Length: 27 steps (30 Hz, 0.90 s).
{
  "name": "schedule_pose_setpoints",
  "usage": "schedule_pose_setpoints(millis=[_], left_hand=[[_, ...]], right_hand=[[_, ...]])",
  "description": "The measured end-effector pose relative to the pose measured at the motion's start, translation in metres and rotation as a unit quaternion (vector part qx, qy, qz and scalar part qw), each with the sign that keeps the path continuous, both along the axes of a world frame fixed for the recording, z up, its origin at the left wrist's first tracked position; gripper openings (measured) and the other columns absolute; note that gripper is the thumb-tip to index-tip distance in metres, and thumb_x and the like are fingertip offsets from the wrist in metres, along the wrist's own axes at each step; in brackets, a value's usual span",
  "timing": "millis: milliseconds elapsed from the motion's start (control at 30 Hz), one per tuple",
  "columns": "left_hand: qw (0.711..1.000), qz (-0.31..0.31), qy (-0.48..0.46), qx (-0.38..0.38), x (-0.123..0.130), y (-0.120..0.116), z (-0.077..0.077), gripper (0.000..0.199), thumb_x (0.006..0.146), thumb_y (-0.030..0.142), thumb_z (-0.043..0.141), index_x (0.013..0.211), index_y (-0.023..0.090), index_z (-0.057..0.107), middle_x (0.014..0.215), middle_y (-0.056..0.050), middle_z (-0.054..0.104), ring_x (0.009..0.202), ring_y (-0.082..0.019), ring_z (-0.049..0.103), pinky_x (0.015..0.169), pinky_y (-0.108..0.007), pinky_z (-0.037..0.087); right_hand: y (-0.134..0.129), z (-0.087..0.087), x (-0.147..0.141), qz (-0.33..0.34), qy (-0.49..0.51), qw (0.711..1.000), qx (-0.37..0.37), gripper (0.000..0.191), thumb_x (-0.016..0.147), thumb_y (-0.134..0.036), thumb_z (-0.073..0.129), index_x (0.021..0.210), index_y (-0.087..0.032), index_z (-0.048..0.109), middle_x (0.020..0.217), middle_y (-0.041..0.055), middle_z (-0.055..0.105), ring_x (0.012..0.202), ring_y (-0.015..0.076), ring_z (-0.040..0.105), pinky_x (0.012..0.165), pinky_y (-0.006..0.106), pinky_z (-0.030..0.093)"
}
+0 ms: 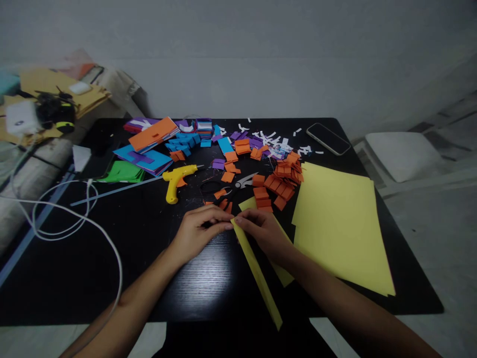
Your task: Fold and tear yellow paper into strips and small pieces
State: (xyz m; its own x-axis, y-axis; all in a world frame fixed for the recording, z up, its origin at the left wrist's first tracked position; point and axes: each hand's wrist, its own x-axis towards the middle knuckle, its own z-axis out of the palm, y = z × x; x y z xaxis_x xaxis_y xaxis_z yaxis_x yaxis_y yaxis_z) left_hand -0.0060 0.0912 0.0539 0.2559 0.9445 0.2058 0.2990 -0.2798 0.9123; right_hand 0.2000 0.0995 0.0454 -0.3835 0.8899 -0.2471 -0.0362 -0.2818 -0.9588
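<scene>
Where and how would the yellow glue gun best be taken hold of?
Likely by the handle of the glue gun, from the near side with the left hand, once that lets go of the yellow strip. The gun lies on its side, handle toward the person, metal tip pointing right, away from the grip.

A: Which parts are concealed?

B: The bare right hand [269,233] covers the middle of the flat yellow paper strip [282,273] and part of the upper end of the folded yellow paper strip [258,271].

A: And the margins?

B: Both bare forearms [149,288] are cut by the lower edge, the thin white cable [119,263] by the left. The black-and-lime bundle [52,107] is too blurred to identify.
</scene>
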Motion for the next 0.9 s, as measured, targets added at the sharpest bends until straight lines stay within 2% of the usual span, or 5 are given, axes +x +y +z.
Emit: schedule_pose_setpoints(millis=[300,900], left_hand=[[1.0,-0.007,0.002,0.003,0.0,-0.0004,-0.0005,0.011,0.09,0.032,0.079,0.095,0.023,0.083,0.085,-0.003,0.078,0.078,-0.017,0.072,0.071,-0.026,0.055],[1.0,-0.011,0.008,0.028,0.0005,-0.0021,-0.0016,0.003,0.089,0.02,0.08,0.092,0.022,0.081,0.088,-0.002,0.08,0.08,-0.015,0.075,0.075,-0.023,0.057]], right_hand=[[-0.0022,-0.0021,-0.0006,0.011,-0.008,1.0,-0.006,0.032,0.088,-0.053,0.074,0.083,-0.021,0.071,0.07,-0.0004,0.067,0.064,0.0156,0.06,0.06,0.028,0.045],[-0.0028,-0.0028,0.0019,0.02,-0.016,1.0,0.012,0.03,0.09,-0.049,0.072,0.083,-0.021,0.069,0.068,0.0001,0.068,0.063,0.0158,0.061,0.062,0.029,0.047]])
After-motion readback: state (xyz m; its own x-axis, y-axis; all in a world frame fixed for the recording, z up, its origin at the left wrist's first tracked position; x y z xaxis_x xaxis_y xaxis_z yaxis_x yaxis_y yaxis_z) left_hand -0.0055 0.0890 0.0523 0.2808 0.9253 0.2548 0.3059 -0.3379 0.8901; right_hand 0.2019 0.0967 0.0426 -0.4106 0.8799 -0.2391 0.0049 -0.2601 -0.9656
